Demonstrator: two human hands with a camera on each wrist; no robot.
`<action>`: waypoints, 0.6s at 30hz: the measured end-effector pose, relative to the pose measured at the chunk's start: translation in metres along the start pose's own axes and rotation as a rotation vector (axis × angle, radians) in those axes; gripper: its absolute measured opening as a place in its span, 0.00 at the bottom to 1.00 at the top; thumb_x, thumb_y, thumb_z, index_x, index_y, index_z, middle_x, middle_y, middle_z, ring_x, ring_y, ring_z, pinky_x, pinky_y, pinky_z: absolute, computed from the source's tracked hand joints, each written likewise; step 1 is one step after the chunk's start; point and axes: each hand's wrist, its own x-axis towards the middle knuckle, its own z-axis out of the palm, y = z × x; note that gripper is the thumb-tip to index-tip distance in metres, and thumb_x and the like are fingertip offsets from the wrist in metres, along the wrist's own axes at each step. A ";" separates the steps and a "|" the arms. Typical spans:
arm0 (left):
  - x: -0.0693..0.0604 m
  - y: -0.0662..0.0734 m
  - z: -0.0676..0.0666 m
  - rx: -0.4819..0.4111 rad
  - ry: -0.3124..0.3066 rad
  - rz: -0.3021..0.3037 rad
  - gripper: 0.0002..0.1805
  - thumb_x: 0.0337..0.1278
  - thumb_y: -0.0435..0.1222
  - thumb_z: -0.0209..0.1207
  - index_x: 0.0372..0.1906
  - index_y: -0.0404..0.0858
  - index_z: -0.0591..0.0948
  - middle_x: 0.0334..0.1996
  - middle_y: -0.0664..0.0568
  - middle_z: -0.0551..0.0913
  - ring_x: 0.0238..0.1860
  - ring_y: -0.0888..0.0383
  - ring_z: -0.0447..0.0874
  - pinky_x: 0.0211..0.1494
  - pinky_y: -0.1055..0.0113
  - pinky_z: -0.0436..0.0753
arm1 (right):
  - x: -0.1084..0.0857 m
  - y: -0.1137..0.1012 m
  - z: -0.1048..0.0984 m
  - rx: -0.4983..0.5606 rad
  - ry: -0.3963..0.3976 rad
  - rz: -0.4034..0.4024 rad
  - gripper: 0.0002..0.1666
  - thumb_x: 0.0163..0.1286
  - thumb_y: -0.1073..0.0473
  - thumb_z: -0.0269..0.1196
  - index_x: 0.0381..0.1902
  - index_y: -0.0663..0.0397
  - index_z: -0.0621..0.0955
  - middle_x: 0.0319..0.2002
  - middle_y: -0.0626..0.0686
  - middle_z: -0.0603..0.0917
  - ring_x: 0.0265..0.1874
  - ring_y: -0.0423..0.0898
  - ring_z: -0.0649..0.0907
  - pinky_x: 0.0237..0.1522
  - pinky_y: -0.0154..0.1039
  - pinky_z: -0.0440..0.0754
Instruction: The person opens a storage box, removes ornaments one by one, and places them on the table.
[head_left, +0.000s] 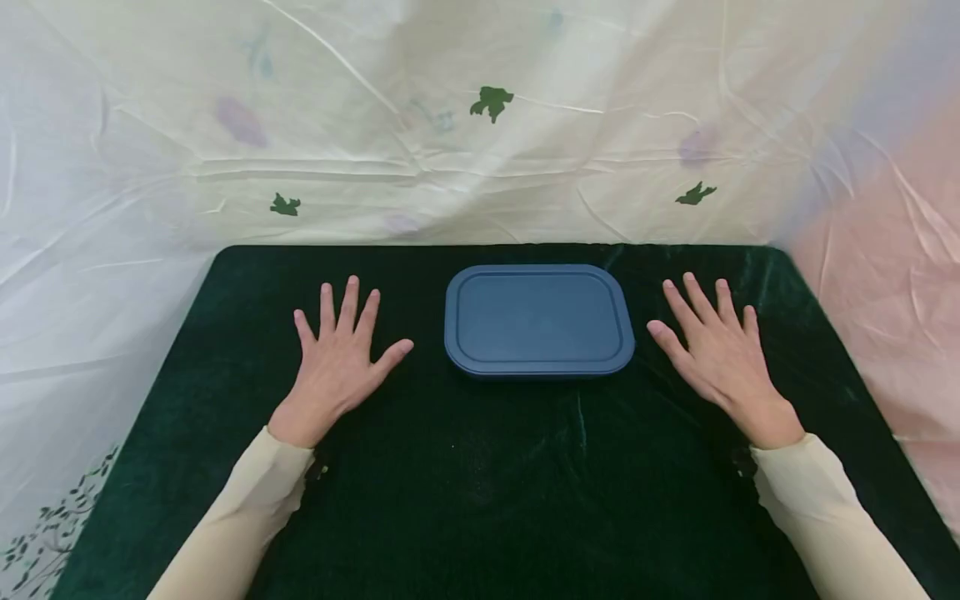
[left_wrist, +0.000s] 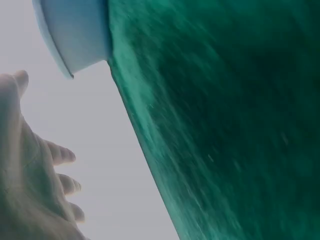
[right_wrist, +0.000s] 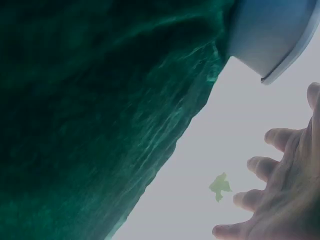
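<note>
Two bare hands, left hand [head_left: 333, 371] and right hand [head_left: 720, 358], palms down, fingers straight and spread wide, thumbs pointing inward. Neither holds anything; neither touches the container. Wrist views show daylight-pale background under the fingers, so both look raised off the cloth.

Between them, on the key line: a blue, rounded-rectangular, plastic-looking container [head_left: 540, 321] with a flat lid-like top, its rim overhanging the side walls in both wrist views. It lies to the left hand's right and to the right hand's left, short end facing each thumb. Long axis runs left–right, roughly parallel to the surface's far edge. Right hand looks nearer, thumb just beside the right end; left thumb sits a bit farther from the left end. Contents hidden, can't tell.

Container rests flat on a dark green, velvety cloth-covered surface [head_left: 480, 500], close to the far edge, slightly right of midway between the two rounded far corners. Left hand is toward the far left corner, right hand toward the far right corner. Cream long sleeves [head_left: 232, 517] reach in from the near edge. Beyond the far edge hangs a creased, off-white fabric backdrop [head_left: 525, 192] with dark green, leaf-like patches [head_left: 492, 102].
</note>
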 end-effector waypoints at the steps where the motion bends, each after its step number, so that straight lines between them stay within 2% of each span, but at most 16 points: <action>1: 0.000 0.002 -0.001 -0.015 -0.001 0.001 0.56 0.66 0.76 0.36 0.85 0.40 0.49 0.84 0.42 0.31 0.80 0.36 0.17 0.71 0.24 0.27 | 0.000 -0.002 0.000 0.012 0.002 -0.001 0.44 0.82 0.32 0.42 0.86 0.40 0.46 0.84 0.51 0.38 0.80 0.62 0.32 0.71 0.76 0.29; 10: 0.004 0.019 -0.004 -0.194 0.027 0.000 0.54 0.69 0.73 0.37 0.85 0.41 0.48 0.84 0.47 0.27 0.80 0.37 0.17 0.73 0.25 0.32 | 0.000 -0.017 0.000 0.106 0.004 -0.007 0.43 0.82 0.33 0.42 0.85 0.41 0.48 0.84 0.51 0.41 0.81 0.60 0.34 0.72 0.76 0.35; 18: 0.010 0.037 0.001 -0.354 0.004 0.018 0.52 0.71 0.72 0.36 0.85 0.41 0.50 0.85 0.46 0.34 0.82 0.36 0.25 0.76 0.27 0.39 | 0.006 -0.030 0.004 0.234 -0.029 0.014 0.43 0.83 0.33 0.40 0.85 0.44 0.48 0.84 0.50 0.42 0.82 0.59 0.36 0.72 0.76 0.37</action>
